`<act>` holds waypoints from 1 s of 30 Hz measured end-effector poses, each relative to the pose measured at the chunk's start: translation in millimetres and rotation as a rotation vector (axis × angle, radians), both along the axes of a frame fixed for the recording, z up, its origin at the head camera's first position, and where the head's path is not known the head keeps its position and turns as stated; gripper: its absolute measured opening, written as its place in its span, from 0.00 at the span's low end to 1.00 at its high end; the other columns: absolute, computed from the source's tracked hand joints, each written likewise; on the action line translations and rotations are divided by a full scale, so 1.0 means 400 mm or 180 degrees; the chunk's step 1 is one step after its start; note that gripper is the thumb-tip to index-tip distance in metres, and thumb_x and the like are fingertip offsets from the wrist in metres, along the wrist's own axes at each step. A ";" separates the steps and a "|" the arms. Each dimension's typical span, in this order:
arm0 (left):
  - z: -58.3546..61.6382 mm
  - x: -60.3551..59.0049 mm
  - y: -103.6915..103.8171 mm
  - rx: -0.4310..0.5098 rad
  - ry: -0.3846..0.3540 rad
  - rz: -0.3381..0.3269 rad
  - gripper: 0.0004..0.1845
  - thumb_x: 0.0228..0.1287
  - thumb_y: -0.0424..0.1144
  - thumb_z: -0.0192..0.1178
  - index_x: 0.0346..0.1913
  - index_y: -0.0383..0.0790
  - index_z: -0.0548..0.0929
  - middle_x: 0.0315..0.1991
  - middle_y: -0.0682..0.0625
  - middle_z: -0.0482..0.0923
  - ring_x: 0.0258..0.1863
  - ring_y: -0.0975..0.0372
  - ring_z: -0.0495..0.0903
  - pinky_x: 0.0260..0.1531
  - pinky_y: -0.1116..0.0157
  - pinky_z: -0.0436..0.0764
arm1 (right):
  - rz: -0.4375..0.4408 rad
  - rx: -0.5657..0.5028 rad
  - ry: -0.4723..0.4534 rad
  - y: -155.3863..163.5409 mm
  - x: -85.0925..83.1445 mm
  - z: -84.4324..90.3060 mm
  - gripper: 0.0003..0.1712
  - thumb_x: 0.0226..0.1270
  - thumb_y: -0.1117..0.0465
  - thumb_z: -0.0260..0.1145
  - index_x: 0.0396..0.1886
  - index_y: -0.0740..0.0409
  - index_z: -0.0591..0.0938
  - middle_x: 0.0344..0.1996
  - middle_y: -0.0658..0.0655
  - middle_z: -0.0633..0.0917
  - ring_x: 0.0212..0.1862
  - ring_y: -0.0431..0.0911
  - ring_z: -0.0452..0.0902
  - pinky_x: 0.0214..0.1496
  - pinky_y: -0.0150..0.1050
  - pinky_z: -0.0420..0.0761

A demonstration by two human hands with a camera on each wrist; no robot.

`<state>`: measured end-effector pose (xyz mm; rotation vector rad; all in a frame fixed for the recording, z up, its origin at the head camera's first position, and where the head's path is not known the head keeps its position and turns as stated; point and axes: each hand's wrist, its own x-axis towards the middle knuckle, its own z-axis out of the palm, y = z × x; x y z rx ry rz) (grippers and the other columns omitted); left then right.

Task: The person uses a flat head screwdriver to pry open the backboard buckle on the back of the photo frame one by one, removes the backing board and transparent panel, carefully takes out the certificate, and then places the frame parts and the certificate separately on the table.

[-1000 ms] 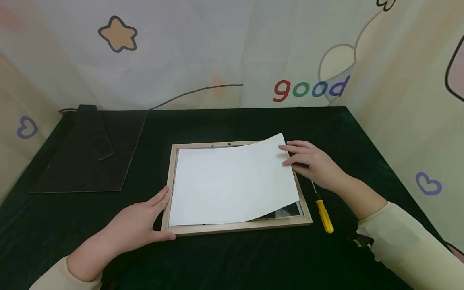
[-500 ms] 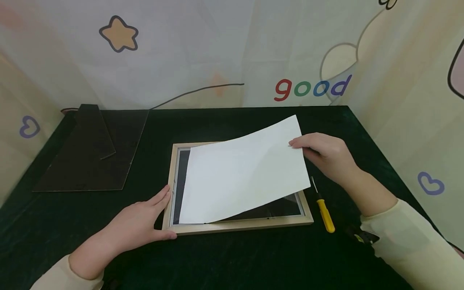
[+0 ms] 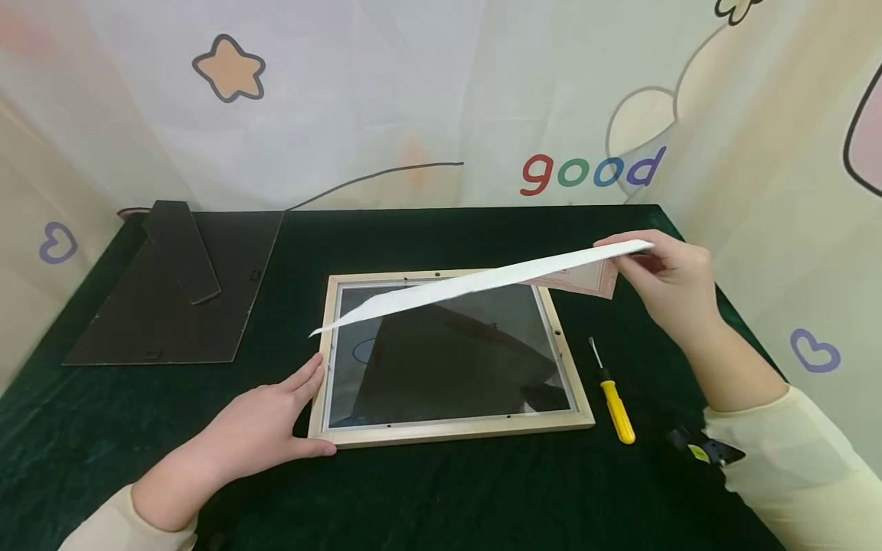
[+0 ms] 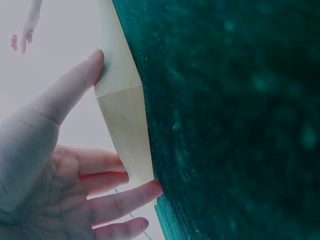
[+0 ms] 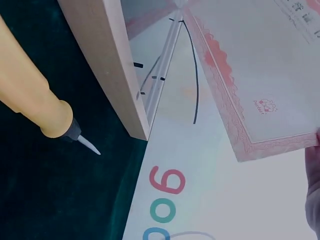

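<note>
A certificate with a pink ornate border (image 5: 260, 85) is pinched at its right end by my right hand (image 3: 678, 295). Its plain white back (image 3: 448, 288) shows almost edge-on in the head view, sloping down to the left, raised above a light wooden picture frame (image 3: 448, 430). Inside the frame, a shiny pane (image 3: 448, 367) with dark reflections is uncovered. My left hand (image 3: 265, 421) rests against the frame's near left corner, thumb on the near side and extended fingers on the left side; the left wrist view shows these fingers (image 4: 125, 202) spread at the wooden edge.
A yellow-handled screwdriver (image 3: 618, 409) lies just right of the frame. At the back left is a black backing board (image 3: 131, 321) with its stand leg (image 3: 182, 249). Dark green cloth (image 3: 441, 497) covers the table, and a printed curtain (image 3: 358, 99) hangs behind it.
My right hand has taken hold of the certificate's right end, lifted it off the frame and tilted it, exposing the pane and the pink-bordered side. The left hand has stayed at the corner.
</note>
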<state>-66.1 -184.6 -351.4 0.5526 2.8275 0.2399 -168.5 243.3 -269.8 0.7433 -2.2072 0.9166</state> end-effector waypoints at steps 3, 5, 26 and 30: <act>0.000 0.002 0.001 0.0003 0.0061 -0.0032 0.55 0.32 0.73 0.51 0.63 0.42 0.54 0.64 0.50 0.48 0.42 0.62 0.74 0.28 0.68 0.74 | -0.0300 -0.0285 -0.0412 0.007 -0.002 0.000 0.09 0.50 0.72 0.61 0.34 0.67 0.79 0.32 0.55 0.81 0.31 0.34 0.73 0.35 0.22 0.71; -0.001 0.004 0.001 -0.0006 0.0091 -0.0037 0.55 0.32 0.73 0.51 0.63 0.42 0.55 0.64 0.51 0.48 0.43 0.62 0.73 0.31 0.66 0.75 | -0.0397 -0.0524 -0.0697 0.012 -0.005 0.001 0.08 0.52 0.69 0.61 0.34 0.68 0.78 0.31 0.52 0.81 0.30 0.36 0.74 0.35 0.22 0.72; 0.005 0.005 0.008 -0.0044 -0.0169 0.0023 0.54 0.34 0.72 0.50 0.64 0.42 0.53 0.65 0.50 0.45 0.42 0.60 0.74 0.36 0.59 0.75 | -0.0381 -0.1734 -0.3163 0.088 0.011 -0.149 0.25 0.52 0.53 0.61 0.47 0.62 0.69 0.31 0.43 0.80 0.32 0.39 0.76 0.36 0.28 0.74; 0.005 0.007 0.007 0.0000 -0.0203 0.0078 0.55 0.33 0.72 0.51 0.64 0.43 0.52 0.65 0.51 0.45 0.42 0.61 0.74 0.35 0.62 0.75 | -0.0337 -0.2007 -0.3334 0.097 0.018 -0.158 0.24 0.52 0.54 0.62 0.46 0.61 0.69 0.30 0.44 0.80 0.32 0.39 0.76 0.36 0.28 0.74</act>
